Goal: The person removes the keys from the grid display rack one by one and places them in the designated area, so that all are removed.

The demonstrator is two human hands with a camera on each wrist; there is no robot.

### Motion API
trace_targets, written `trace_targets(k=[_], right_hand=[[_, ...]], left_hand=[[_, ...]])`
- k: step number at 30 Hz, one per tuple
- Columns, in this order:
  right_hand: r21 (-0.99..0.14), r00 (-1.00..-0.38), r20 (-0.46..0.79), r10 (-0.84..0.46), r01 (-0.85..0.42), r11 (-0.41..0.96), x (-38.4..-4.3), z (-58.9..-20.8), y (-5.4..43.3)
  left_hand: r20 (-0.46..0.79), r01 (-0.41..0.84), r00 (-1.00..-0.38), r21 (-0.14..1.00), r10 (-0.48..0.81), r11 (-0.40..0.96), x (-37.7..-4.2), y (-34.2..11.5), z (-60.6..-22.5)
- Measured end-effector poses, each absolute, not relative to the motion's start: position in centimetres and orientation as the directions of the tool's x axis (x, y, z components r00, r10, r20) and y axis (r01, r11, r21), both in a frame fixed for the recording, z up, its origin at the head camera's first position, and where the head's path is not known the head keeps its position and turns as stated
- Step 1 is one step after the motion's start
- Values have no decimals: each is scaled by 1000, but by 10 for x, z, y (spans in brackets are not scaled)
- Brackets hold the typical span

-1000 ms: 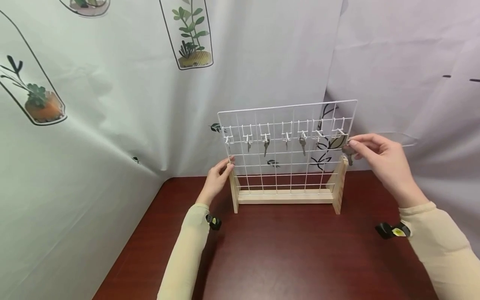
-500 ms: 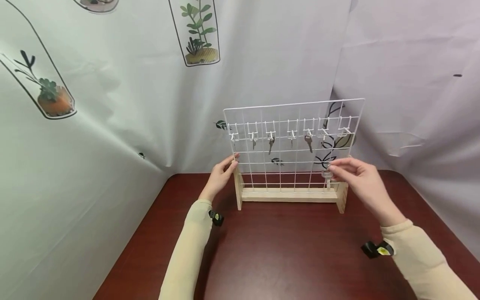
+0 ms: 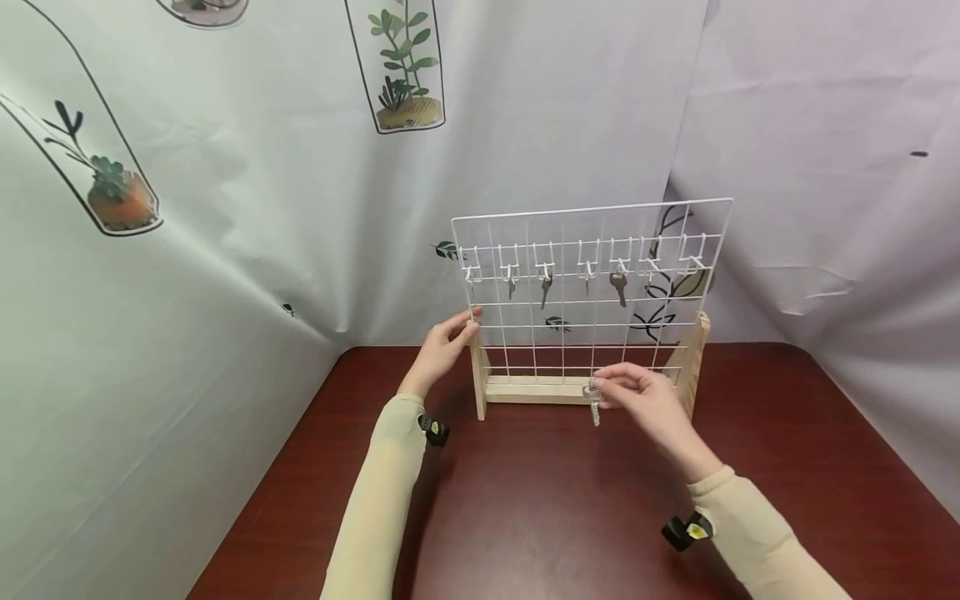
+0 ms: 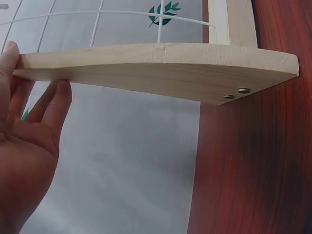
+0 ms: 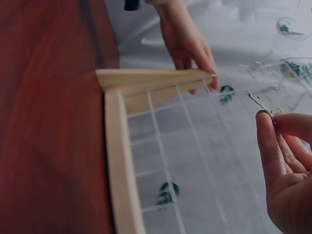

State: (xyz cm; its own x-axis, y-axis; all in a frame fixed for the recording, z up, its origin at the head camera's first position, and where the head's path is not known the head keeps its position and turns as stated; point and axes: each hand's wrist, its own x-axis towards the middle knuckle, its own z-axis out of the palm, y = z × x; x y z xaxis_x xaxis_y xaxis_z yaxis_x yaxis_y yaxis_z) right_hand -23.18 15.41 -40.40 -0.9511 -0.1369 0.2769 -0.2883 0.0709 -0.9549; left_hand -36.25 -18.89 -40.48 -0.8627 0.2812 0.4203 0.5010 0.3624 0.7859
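A white wire grid rack on a pale wooden stand (image 3: 532, 392) stands on the table in the head view. My left hand (image 3: 438, 354) pinches the upper end of the stand's left side post (image 4: 161, 68), thumb on one side and fingers on the other in the left wrist view. My right hand (image 3: 641, 400) pinches a silver key (image 3: 595, 408) by its ring, in front of the rack's lower right part. The key hangs down, apart from the hooks. Several white hooks line the grid's upper part, some bearing keys such as this one (image 3: 618, 287).
The rightmost hook (image 3: 693, 263) carries no visible key. A dark red table (image 3: 510, 508) lies under the rack and arms. Behind it hangs a pale curtain (image 3: 562, 100) printed with plants.
My right hand has carried the key left and down from beside the rack's right edge to low in front of the grid. The left hand keeps its hold on the side post.
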Motion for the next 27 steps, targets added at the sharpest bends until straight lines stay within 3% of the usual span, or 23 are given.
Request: trace_targets(k=[15,27], right_hand=[[-990,-980,124,-156,-133,50,-231,-450,110],[-973,-915,88,-394,-163,162,-228,-483,81]], left_hand=[[424,494,-868,796,260,350,-358,-187,-405],[415,478,-877,810,242,340,-358,-185,-408]])
